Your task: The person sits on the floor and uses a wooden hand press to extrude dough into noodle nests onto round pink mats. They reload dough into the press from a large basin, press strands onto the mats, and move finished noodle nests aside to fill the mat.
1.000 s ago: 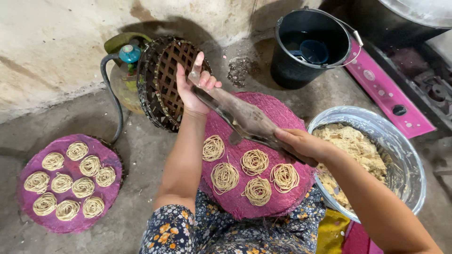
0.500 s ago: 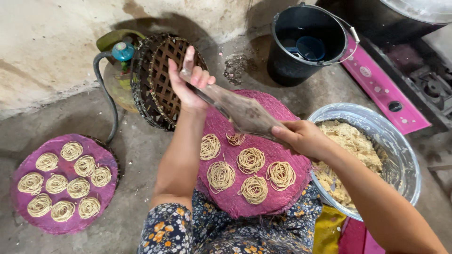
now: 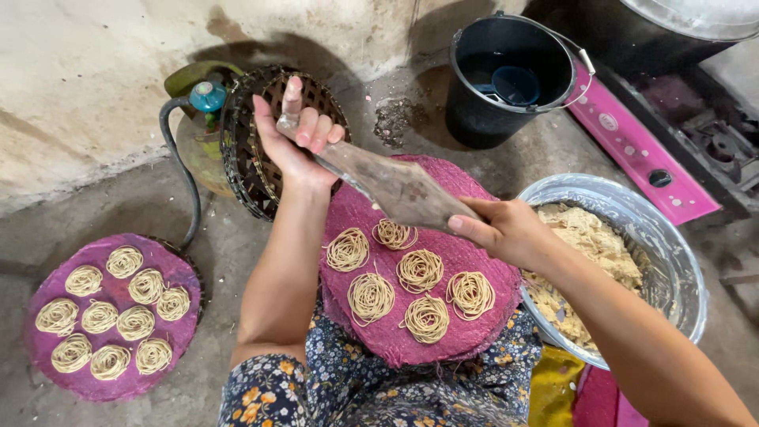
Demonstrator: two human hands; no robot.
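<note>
Gripping a dough-caked press (image 3: 395,186), both hands (image 3: 296,142) apparently twist opposite ends

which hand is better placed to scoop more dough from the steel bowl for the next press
Right, probably. The right hand grips the press end directly beside the steel bowl of dough. The left hand holds the far end, across the pink mat.

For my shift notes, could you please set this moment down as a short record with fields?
Left hand: holds the far handle of the press
Right hand: holds its near handle
Press: above the purple mat, dough-smeared
Mat on lap: six noodle coils
Floor mat: nine coils
Steel bowl: dough, at the right
Black bucket: water, a scoop inside
</note>
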